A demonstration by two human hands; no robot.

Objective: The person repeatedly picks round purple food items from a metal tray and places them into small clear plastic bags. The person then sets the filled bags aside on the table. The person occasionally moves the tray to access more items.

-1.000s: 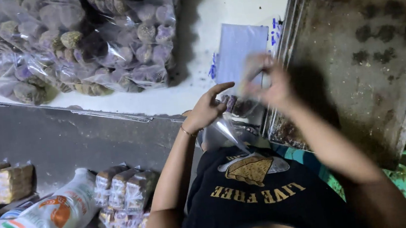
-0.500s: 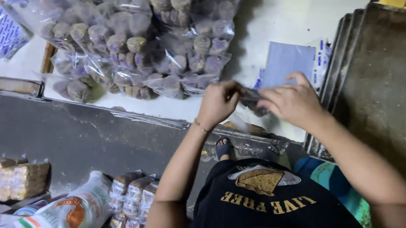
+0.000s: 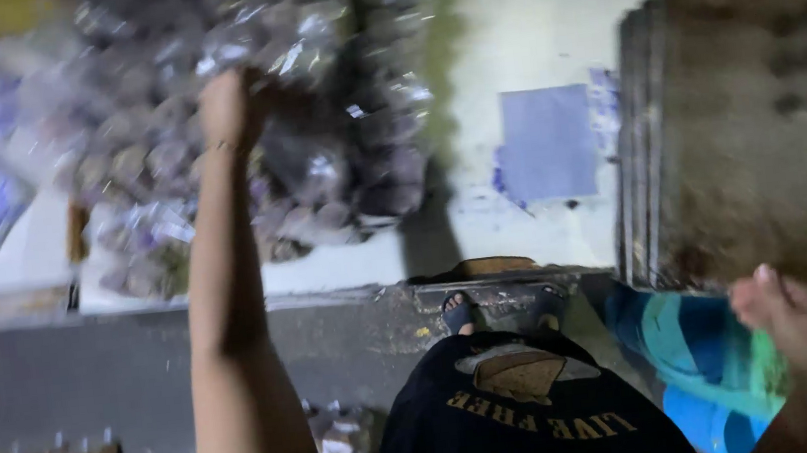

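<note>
Closed, as far as the blur allows, the left hand's (image 3: 229,110) grip sits at the top of a heap of clear bags of round baked goods (image 3: 247,163) on the far left of the white surface (image 3: 513,35); whether it grasps a bag cannot be told. The heap lies directly under and around that hand, so the left arm is much the nearer. At the near right, the right hand (image 3: 799,330) hangs loosely curled and empty by the stacked dark baking trays (image 3: 753,130). Half a second ago both hands met at the middle over a small bag; now they are well apart.
</note>
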